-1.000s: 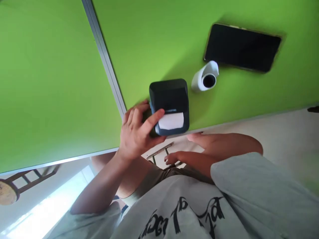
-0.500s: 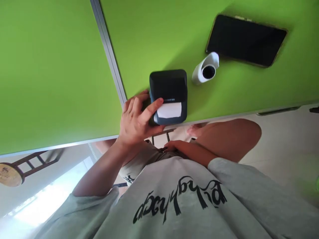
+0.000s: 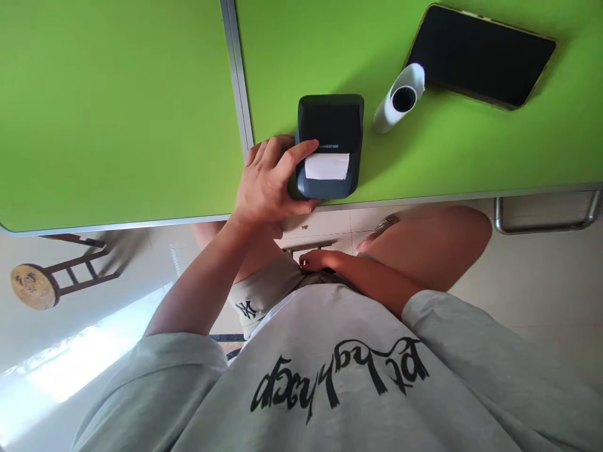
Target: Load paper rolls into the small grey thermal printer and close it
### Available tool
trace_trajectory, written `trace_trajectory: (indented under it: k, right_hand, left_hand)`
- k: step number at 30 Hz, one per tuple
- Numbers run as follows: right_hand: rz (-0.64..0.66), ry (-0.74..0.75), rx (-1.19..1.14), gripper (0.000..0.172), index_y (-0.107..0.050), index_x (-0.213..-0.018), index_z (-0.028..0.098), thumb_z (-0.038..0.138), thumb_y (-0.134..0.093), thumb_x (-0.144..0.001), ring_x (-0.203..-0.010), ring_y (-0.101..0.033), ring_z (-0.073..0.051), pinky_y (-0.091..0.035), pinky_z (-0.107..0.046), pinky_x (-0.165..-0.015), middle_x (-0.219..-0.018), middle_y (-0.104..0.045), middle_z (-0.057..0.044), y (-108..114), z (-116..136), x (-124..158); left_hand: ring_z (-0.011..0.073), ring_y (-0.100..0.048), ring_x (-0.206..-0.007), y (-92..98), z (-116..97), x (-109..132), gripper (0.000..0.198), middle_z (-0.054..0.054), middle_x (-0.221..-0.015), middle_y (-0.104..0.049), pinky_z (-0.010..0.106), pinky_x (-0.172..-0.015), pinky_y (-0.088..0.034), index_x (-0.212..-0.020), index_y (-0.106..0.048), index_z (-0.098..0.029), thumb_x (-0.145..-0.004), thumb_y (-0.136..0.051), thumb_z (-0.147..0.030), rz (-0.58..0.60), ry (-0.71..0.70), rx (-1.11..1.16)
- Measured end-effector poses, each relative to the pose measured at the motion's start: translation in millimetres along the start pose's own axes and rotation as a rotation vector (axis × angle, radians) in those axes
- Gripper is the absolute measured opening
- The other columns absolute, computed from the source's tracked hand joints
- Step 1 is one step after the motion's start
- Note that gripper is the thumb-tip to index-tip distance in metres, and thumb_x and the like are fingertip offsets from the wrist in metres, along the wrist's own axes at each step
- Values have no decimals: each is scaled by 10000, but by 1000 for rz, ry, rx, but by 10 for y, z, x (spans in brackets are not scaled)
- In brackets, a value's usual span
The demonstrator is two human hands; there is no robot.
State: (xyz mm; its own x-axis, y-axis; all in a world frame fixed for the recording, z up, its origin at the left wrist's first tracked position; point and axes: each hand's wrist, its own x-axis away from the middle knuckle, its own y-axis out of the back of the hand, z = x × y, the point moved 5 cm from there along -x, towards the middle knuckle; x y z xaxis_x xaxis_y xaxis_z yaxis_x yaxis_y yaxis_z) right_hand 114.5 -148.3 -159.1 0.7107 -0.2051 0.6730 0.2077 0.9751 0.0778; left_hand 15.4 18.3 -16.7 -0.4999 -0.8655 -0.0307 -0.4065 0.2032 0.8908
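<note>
A dark label printer [image 3: 330,119] stands on the green table close to its front edge, with a white label [image 3: 327,166] lying at its front slot. My left hand [image 3: 268,179] grips the printer's left side, one finger resting on top beside the label and another digit at its lower front edge. To the printer's right, a roll of white paper [image 3: 385,116] with a dark core lies on its side. In my lap rests my right hand [image 3: 316,259], fingers loosely curled, with no object visible in them.
A black-screened smartphone [image 3: 485,56] lies behind the paper roll. A metal strip [image 3: 234,69] runs across the green tabletop [image 3: 117,113]. Under the table's right edge is a metal bar [image 3: 546,229]. A wooden stool [image 3: 35,287] stands on the floor at left.
The view has tilted, so the table, printer, roll and phone appear higher and slightly to the right. My left hand keeps its hold on the printer; my right hand stays in my lap.
</note>
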Motion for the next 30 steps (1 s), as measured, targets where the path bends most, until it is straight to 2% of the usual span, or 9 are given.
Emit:
trace_trajectory:
  k: [3, 6, 9, 13, 16, 19, 23, 26, 30]
  right_hand:
    - [34, -78, 20, 397, -638, -1324, 177, 428, -652, -1017, -1163, -670, -224, -602, -453, -994, -1344, -649, -105, 13, -110, -88]
    - [-87, -88, -30, 334, -660, -1270, 164, 382, -644, -1017, -1135, -672, -219, -567, -431, -1009, -1255, -691, -98, 187, -36, 12]
    - [-237, -49, -128, 239, -674, -1200, 170, 289, -584, -1014, -1020, -668, -185, -497, -321, -937, -1078, -734, -72, 395, 138, 293]
    - [-402, 2, -255, 283, -654, -1169, 175, 360, -511, -1009, -905, -619, -150, -464, -270, -832, -988, -701, -44, 554, 259, 793]
    - [-601, 10, -383, 284, -652, -1109, 185, 402, -530, -972, -932, -614, -167, -464, -281, -803, -998, -678, -49, 619, 237, 1173]
    - [-838, 52, -489, 205, -652, -1014, 209, 391, -608, -931, -847, -608, -155, -462, -271, -716, -937, -661, -27, 713, 289, 1538]
    - [-1170, 86, -414, 118, -671, -957, 230, 346, -654, -943, -792, -613, -147, -480, -268, -673, -859, -655, -13, 916, 550, 1957]
    - [-1347, 132, -323, 142, -648, -879, 227, 344, -647, -959, -743, -604, -134, -471, -265, -658, -785, -633, -4, 1097, 736, 2109]
    - [-1484, 173, -333, 320, -521, -754, 236, 420, -632, -992, -599, -498, -102, -407, -258, -587, -625, -491, 34, 1439, 724, 2047]
  left_hand:
    - [419, -548, -1362, 16, 5, -6, 984, 144, -1436, -588, 566, -1171, -394, -1529, -463, -324, -729, -696, -848, 9, 0, -29]
    - [412, -543, -1365, 30, 28, -14, 971, 142, -1433, -595, 561, -1169, -401, -1526, -467, -328, -728, -720, -820, 6, -5, -31]
    - [426, -536, -1372, 21, 40, -29, 1003, 144, -1433, -591, 568, -1165, -395, -1538, -461, -324, -715, -724, -833, -2, -26, -7]
    - [432, -526, -1374, -9, 20, -44, 999, 143, -1429, -585, 568, -1163, -389, -1556, -454, -333, -740, -691, -857, -3, -35, 27]
    - [429, -525, -1370, -17, -21, -57, 975, 141, -1436, -574, 558, -1162, -386, -1575, -437, -335, -778, -663, -850, -2, -52, 49]
    - [427, -533, -1359, -20, -58, -88, 978, 138, -1427, -576, 547, -1162, -382, -1580, -434, -328, -790, -623, -873, -1, -78, 78]
    - [431, -565, -1326, -25, -55, -135, 1054, 154, -1388, -617, 544, -1154, -392, -1584, -430, -297, -749, -628, -908, -36, -93, 124]
    - [438, -565, -1346, -43, -13, -146, 1162, 180, -1424, -612, 556, -1173, -378, -1630, -338, -268, -722, -621, -936, -58, -81, 179]
    - [439, -558, -1375, -57, 25, -121, 1195, 216, -1469, -592, 554, -1207, -351, -1629, -330, -211, -732, -566, -965, -63, -74, 170]
